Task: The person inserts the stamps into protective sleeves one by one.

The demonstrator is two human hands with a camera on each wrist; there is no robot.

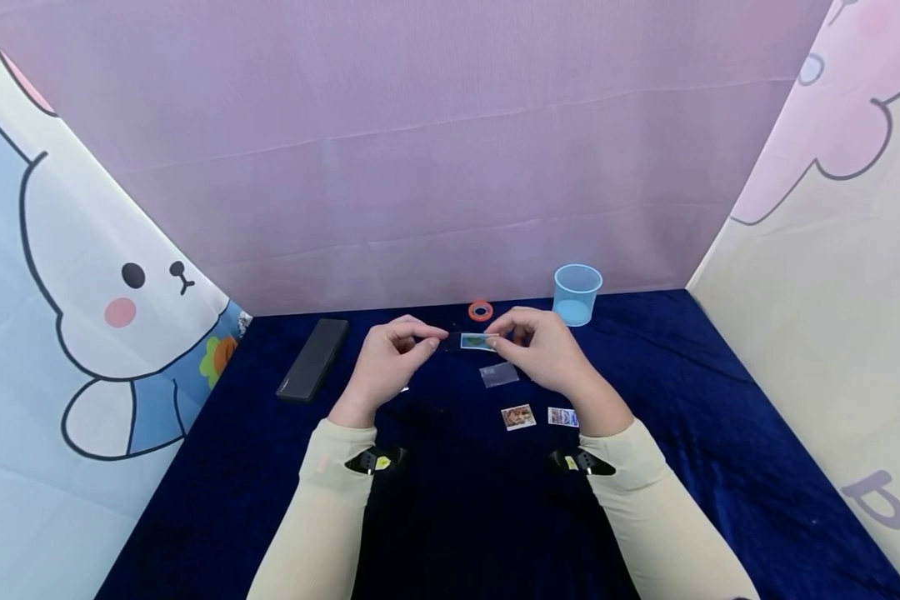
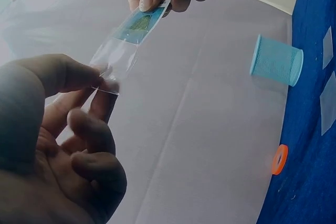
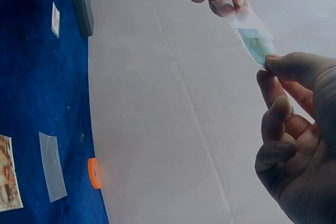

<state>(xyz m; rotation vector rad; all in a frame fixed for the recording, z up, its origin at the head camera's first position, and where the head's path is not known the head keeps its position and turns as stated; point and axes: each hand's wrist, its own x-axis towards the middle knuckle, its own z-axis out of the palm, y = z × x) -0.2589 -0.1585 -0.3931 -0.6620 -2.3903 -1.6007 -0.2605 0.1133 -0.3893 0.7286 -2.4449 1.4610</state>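
Peering in from afar, I see a glossy, flexible strip of clear plastic [image 2: 114, 59] held taut above the dark-blue, velvety cloth [image 1: 682, 375]. The left hand [image 1: 390, 354] pinches its clear end between thumb and forefinger. At the other end, the right hand [image 1: 536, 346] pinches a small, white-edged, blue-and-green paper rectangle [image 1: 476, 341] that lies along the plastic; how far inside, I cannot tell. The other fingers curl loosely. Below lie a thin, translucent plastic rectangle [image 1: 499, 374] and a brownish, picture-printed paper piece [image 1: 518, 417]. Beyond sit a flat orange ring [image 3: 94, 173] and a light-blue, tapered tub [image 1: 577, 292]; leftward, a smooth black oblong case [image 1: 312, 360].
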